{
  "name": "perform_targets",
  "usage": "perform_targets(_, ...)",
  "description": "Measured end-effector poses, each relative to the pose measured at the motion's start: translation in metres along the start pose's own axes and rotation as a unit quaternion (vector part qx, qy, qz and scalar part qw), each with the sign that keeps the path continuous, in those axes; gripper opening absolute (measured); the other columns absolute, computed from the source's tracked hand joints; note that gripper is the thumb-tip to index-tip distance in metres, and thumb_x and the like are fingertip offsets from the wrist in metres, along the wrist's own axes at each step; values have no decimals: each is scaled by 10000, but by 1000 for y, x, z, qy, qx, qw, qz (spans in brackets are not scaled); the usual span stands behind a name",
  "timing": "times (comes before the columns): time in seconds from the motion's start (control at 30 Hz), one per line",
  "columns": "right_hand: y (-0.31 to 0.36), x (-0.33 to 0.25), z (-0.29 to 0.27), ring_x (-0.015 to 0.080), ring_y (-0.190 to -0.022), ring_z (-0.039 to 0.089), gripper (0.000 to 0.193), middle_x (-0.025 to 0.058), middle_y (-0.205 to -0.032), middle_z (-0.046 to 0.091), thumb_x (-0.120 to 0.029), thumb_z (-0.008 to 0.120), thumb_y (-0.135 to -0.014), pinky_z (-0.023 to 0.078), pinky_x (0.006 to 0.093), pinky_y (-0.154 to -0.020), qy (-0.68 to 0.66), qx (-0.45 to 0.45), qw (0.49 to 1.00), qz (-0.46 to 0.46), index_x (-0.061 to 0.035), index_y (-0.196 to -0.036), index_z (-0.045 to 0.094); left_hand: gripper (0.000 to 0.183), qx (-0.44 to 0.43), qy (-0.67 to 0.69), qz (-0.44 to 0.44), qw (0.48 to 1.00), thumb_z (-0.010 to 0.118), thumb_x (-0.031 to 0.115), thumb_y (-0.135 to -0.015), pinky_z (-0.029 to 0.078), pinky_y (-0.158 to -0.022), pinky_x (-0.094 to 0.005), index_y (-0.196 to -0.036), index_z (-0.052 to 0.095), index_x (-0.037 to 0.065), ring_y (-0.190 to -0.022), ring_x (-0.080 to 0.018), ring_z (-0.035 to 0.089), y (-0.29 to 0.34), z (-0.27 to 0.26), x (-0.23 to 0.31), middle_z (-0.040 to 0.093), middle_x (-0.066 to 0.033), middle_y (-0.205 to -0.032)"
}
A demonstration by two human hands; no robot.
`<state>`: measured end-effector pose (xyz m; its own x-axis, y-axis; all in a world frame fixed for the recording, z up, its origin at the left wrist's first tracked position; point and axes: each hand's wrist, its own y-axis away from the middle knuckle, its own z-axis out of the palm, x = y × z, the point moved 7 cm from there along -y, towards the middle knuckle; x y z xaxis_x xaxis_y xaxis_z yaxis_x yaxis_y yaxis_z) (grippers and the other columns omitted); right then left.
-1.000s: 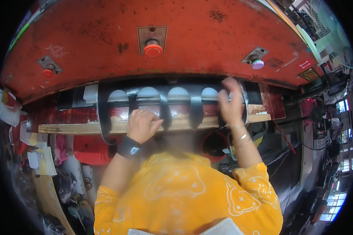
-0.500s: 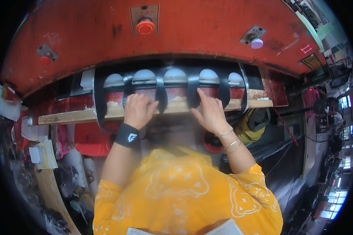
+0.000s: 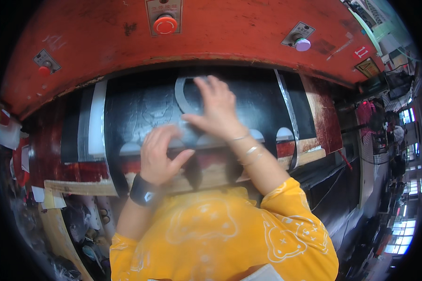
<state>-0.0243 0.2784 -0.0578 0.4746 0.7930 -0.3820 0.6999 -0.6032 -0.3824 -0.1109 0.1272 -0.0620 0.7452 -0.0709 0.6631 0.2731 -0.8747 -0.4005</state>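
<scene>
A large black sheet (image 3: 138, 100), with a row of rounded cutouts along its near edge, lies on the machine's flat bed. On its far middle part rests a curved grey band (image 3: 179, 96), shaped like an arch. My right hand (image 3: 218, 105) spans this band, fingertips by its far end and thumb by its near end; the palm hides the rest. My left hand (image 3: 158, 157) is over the sheet's near edge by the cutouts, slightly blurred, fingers extended and thumb apart, holding nothing visible.
The red machine housing (image 3: 103, 42) rises behind the sheet, with a red push button (image 3: 164, 24) and a pale purple knob (image 3: 302, 44). A wooden strip (image 3: 79, 188) runs along the bed's front edge. A fan (image 3: 373, 124) stands at the right.
More of the black sheet shows, and its row of cutouts is nearer me. My right hand has moved from the near edge onto the curved grey band. My left hand stays near the front.
</scene>
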Motion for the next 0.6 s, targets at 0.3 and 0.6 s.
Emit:
perform_targets(0.3, 45, -3, -28, 402, -1274, 377, 698, 219, -1401, 411, -265, 736, -588, 318, 470, -1064, -205, -76, 975, 35, -127, -1255, 583, 958, -98, -215, -48, 971, 718, 560, -685, 128, -1125, -561, -1370, 402, -31, -1380, -318, 312, 47, 13, -6, 390, -183, -1446)
perform_targets(0.6, 79, 18, -38, 414, -1270, 370, 674, 171, -1404, 428, -265, 740, -603, 334, 493, -1021, 46, -50, 997, 40, -152, -1251, 592, 939, -102, -213, -38, 971, 699, 566, -707, 130, -1119, -572, -1360, 410, -43, -1368, -324, 329, 53, 10, -2, 410, -192, -1429)
